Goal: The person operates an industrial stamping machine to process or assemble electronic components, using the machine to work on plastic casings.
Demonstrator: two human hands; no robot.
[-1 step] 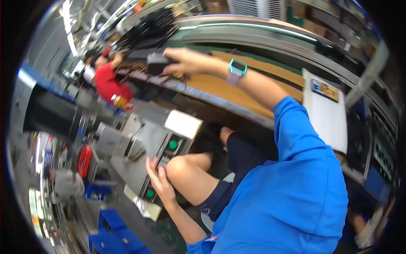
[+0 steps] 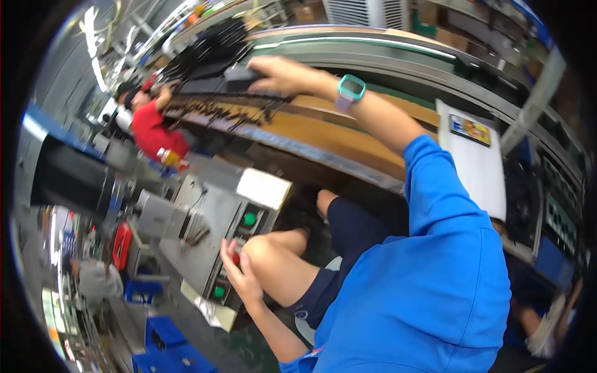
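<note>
My right hand (image 2: 281,76), a teal-cased watch on its wrist, reaches out over the long bench. A dark grey block (image 2: 239,76) sits between its fingers and thumb; blur hides its finer details. Beside my knee, my left hand (image 2: 244,278) holds nothing, its fingers stretched and the thumb apart. It hovers over the front panel of a grey machine (image 2: 214,205). A red button (image 2: 236,258) shows between thumb and fingers, with a green button (image 2: 250,219) above and another green button (image 2: 218,291) below.
A row of small black parts (image 2: 217,112) lies along the bench, near a dark stack (image 2: 208,53). A person in red (image 2: 155,130) works farther along. A white board (image 2: 476,161) carries a small colourful card (image 2: 470,130). Blue bins (image 2: 168,345) stand on the floor.
My right hand has shifted slightly with the dark grey block, up and away from the bench's near edge. The small black parts show more fully. My left hand stays at the button panel.
</note>
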